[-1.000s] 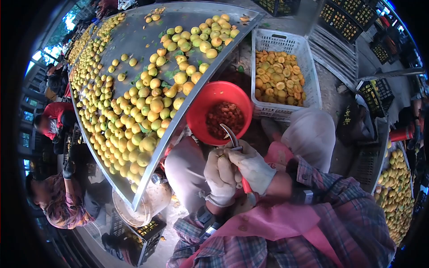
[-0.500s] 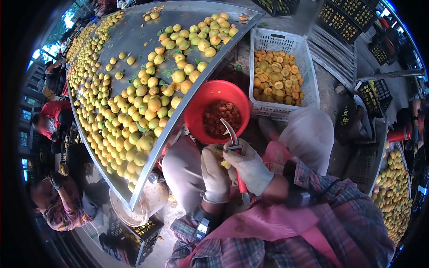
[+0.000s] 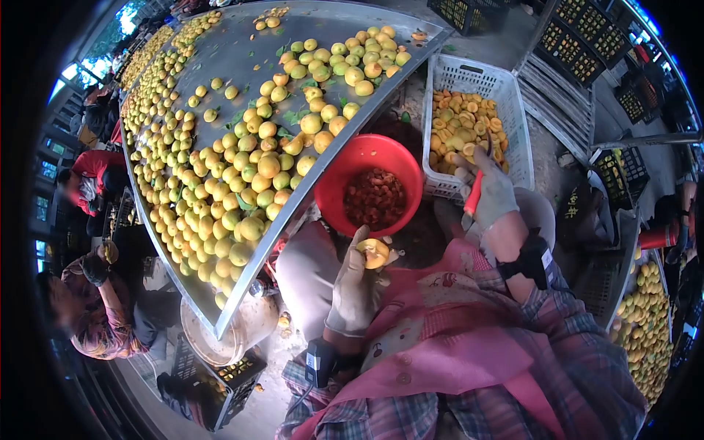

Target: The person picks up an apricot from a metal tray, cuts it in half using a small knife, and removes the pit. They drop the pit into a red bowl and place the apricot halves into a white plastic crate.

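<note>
My gloved left hand (image 3: 354, 293) holds a cut apricot half (image 3: 373, 253), its orange inside facing up, just below the red bowl (image 3: 331, 176). Dark reddish pits (image 3: 375, 198) lie in the bowl. At the near edge of the white crate (image 3: 522, 139), my gloved right hand (image 3: 490, 192) grips a red-handled knife (image 3: 474, 194), with its curved blade pointing up over the crate. Cut apricot halves (image 3: 462, 121) fill the bottom of the crate. Whether the right hand also holds fruit is unclear.
Whole apricots (image 3: 220, 191) cover much of the metal table (image 3: 242, 62) at the left. A white bucket (image 3: 213, 341) stands under its near corner. Two co-workers (image 3: 103, 308) (image 3: 95, 180) sit at the far left. Black crates (image 3: 579, 40) stand at the upper right.
My hands have moved apart. The right hand went right and up to the white crate with the knife; the left still holds fruit, and its cut face now shows.
</note>
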The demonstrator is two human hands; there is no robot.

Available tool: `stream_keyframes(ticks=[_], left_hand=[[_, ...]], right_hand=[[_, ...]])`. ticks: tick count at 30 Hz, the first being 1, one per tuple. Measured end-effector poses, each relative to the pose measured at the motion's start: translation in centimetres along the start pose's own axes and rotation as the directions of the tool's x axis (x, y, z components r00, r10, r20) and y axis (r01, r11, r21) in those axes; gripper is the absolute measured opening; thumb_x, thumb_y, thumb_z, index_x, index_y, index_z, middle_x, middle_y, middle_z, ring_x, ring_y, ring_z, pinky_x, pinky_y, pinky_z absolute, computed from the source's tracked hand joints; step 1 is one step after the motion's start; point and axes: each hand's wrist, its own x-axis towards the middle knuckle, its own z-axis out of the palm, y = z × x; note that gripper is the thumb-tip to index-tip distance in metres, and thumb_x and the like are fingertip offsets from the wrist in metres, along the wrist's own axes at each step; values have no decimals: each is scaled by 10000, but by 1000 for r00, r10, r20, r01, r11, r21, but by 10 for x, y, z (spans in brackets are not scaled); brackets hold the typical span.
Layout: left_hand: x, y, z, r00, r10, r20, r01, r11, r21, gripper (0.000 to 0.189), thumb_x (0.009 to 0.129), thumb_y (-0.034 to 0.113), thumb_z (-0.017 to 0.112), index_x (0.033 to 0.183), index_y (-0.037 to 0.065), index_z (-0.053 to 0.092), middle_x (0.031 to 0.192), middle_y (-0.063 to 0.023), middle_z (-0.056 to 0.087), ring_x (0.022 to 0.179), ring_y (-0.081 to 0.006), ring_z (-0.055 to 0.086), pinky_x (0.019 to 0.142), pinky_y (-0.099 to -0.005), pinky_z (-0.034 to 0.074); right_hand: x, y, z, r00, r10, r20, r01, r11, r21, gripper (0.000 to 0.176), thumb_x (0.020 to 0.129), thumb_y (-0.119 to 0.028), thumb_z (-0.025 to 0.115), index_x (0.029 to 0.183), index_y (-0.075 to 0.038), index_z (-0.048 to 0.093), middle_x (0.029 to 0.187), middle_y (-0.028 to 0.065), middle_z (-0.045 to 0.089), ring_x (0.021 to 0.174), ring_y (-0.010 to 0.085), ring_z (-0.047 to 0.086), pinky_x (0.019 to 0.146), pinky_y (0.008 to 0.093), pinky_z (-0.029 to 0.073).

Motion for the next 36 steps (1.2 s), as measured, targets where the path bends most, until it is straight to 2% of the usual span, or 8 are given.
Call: stream_keyframes(ticks=[3, 9, 16, 20, 23, 26, 29, 36], left_hand=[[0, 1, 8, 996, 27, 81, -28, 1000, 12, 545, 977, 293, 526, 1428, 51, 339, 1263, -126, 542, 1151, -240, 553, 877, -288, 516], [-1, -2, 11, 996, 1, 92, -2, 1000, 10, 551, 924, 95, 610, 1411, 34, 359, 1264, -144, 542, 1165, -246, 563, 959, -306, 514], [-5, 1, 14, 998, -55, -8, 55, 983, 175, 493, 941, 49, 566, 1397, 50, 377, 1201, -91, 571, 1047, -168, 595, 880, -269, 517], [-7, 1, 14, 998, -60, 24, 53, 973, 223, 479, 939, 78, 582, 1380, 59, 398, 1181, -69, 583, 941, -137, 612, 798, -241, 514], [-11, 1, 20, 996, -93, -3, 91, 965, 246, 445, 928, 83, 594, 1343, 52, 435, 1159, -60, 579, 910, -119, 602, 746, -227, 498], [-12, 0, 27, 993, -93, -68, 112, 925, 364, 430, 908, 87, 617, 1306, 42, 462, 1040, -50, 602, 828, -104, 592, 702, -228, 492], [-14, -1, 28, 992, -116, -47, 125, 885, 448, 422, 878, 112, 649, 1266, 36, 499, 907, -31, 601, 734, -86, 568, 641, -221, 474], [-21, 6, 43, 979, -156, -131, 204, 787, 582, 344, 836, 172, 698, 1113, 23, 560, 802, -4, 581, 613, -60, 516, 562, -203, 436]], right_hand=[[9, -5, -1, 991, -94, -99, 98, 994, 42, 305, 949, -341, 581, 1167, -134, 533, 921, 82, 679, 589, 150, 609, 461, 283, 453], [-63, 48, -7, 961, -8, 276, 49, 989, -139, 399, 984, -175, 526, 1375, -142, 452, 743, 57, 611, 527, 128, 558, 473, 270, 464], [-95, 40, -10, 765, 400, 506, -243, 905, -348, 217, 983, -236, 481, 1051, -50, 568, 586, 17, 471, 467, 126, 494, 451, 264, 411], [-94, 35, -5, 752, 437, 494, -172, 853, -494, 234, 979, -243, 475, 883, -48, 564, 544, 5, 425, 451, 116, 459, 438, 255, 379], [-96, 18, 14, 839, 210, 502, -38, 943, -331, 221, 961, -237, 541, 865, -39, 566, 576, 0, 484, 443, 97, 468, 451, 252, 389], [-93, 14, 35, 753, -174, 634, 43, 975, 216, 153, 936, -176, 549, 893, -31, 574, 656, 20, 543, 511, 106, 528, 462, 244, 400], [-109, 21, 56, 840, -280, 464, 267, 959, 95, 309, 962, -170, 436, 665, -87, 412, 520, 9, 393, 414, 127, 389, 423, 271, 347], [-114, 38, 51, 806, -247, 538, 218, 969, 118, 267, 932, -125, 463, 672, -65, 456, 537, 34, 421, 479, 159, 428, 472, 299, 393]])
